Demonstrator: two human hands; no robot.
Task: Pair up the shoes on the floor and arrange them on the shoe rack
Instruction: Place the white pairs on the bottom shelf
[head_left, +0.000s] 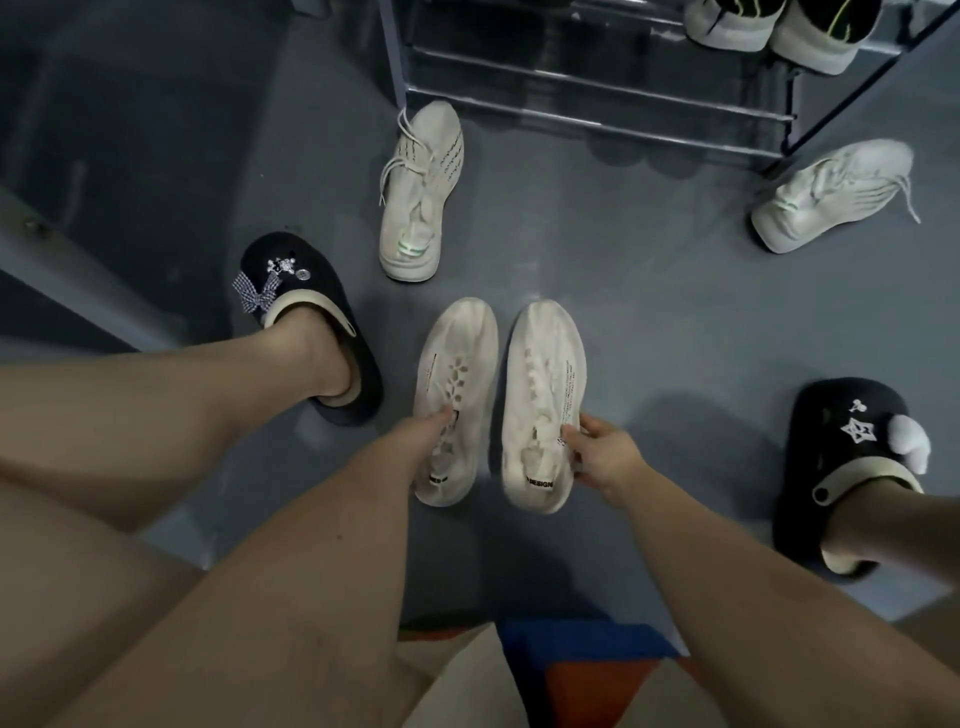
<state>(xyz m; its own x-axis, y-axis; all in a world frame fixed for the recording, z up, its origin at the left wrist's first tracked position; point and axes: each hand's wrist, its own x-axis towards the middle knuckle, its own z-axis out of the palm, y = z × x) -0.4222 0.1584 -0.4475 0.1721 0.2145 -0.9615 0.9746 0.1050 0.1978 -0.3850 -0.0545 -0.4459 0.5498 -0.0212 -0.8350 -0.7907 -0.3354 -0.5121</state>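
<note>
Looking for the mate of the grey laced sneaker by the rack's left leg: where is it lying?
In the head view the matching grey sneaker lies on the floor at upper right, beside the shoe rack's right front corner, apart from its mate.

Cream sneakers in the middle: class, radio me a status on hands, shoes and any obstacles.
Left hand grips left cream sneaker; right hand grips right cream sneaker. Pair side by side, toes toward shoe rack. Two grey sneakers lie apart before the rack.

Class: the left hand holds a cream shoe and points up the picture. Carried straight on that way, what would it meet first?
Probably the grey laced sneaker lying on the floor ahead of the left hand and its cream shoe; the shoe rack stands beyond. Depth is uncertain.
</note>
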